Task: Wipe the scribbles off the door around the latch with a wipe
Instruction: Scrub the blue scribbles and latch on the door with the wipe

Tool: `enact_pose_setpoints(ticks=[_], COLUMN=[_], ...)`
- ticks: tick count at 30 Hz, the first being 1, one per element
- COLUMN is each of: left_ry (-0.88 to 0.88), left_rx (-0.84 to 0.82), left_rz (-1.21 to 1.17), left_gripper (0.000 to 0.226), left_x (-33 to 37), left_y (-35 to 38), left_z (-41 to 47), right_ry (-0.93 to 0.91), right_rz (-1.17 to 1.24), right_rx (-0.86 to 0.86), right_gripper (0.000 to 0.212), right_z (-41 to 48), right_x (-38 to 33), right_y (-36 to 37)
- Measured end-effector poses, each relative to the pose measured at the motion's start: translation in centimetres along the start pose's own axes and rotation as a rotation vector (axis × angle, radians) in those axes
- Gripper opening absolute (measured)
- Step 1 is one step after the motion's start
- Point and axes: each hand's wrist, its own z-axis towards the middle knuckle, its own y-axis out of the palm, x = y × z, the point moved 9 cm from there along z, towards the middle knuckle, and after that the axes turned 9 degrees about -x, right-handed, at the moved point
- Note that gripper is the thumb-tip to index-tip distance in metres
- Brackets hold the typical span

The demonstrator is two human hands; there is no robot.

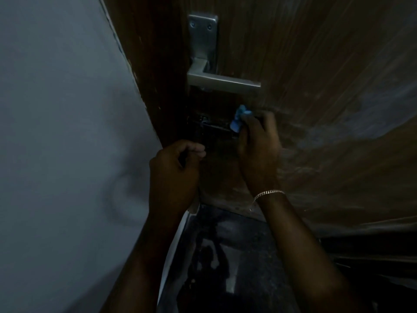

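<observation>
A dark metal latch [209, 127] sits on the brown wooden door [316, 86], below a silver lever handle [223, 81]. My right hand [259, 150] holds a crumpled blue wipe [239, 118] pressed against the door at the latch's right end. My left hand [176, 168] hovers just below and left of the latch, fingers curled, with nothing visible in them. The light is dim, and any scribbles around the latch are too dark to make out. Pale smears show on the door to the right of the wipe.
A grey-white wall [67, 132] fills the left side, meeting the dark door frame [153, 75]. Below the door lies a dark glossy floor [225, 256]. A thin chain bracelet [268, 194] is on my right wrist.
</observation>
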Motion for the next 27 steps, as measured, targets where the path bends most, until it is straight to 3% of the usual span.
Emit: enact_pose_setpoints(ticks=[5,8,13,19,27], left_ry=[-0.011,-0.036,-0.034,-0.021,-0.044], left_rx=[0.031,0.027,0.037,0.032,-0.006], left_rz=[-0.001,-0.021,-0.024,-0.006,-0.023], left_gripper=[0.032,0.025,0.026,0.029,0.022], left_x=[-0.2,-0.5,-0.6,0.1,0.9], left_y=[-1.1,-1.1,-1.7,-1.5,0.0], left_z=[-0.1,-0.3,-0.6,-0.5,-0.6], right_ry=[-0.154,-0.238,-0.272,-0.364,-0.446], right_rz=[-0.25,-0.344,-0.39,-0.561,-0.46], right_rx=[-0.311,-0.396,-0.394,-0.564,-0.455], right_gripper=[0.024,0.018,0.014,0.027,0.031], right_z=[1.7,1.9,1.9,3.2,4.1], right_x=[-3.3,-3.9,-2.5,-7.2,-8.0], right_y=[4.9,5.4,3.6,8.7,6.7])
